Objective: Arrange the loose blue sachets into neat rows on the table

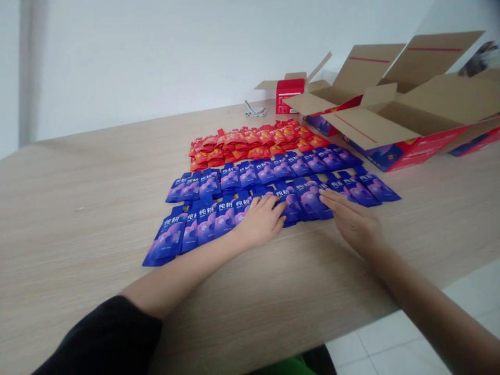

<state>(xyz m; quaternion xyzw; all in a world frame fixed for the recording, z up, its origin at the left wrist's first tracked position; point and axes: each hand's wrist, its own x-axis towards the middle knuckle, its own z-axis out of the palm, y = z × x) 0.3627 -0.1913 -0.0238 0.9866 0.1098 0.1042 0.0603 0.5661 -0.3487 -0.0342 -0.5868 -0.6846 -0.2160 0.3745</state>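
Dark blue foil pouches with purple panels and white Chinese lettering lie flat on the wooden table in two overlapping rows. My left hand rests palm down on the front row, its fingertips on a pouch. My right hand lies on the same row further right, fingers spread over the pouches' lower edges. Neither hand visibly grips anything. Behind the blue rows, red and orange pouches lie in a dense overlapping block.
Open cardboard cartons with red and blue sides stand at the table's far right. A small open red box and a grey object sit by the back wall. White floor tiles show beyond the near edge.
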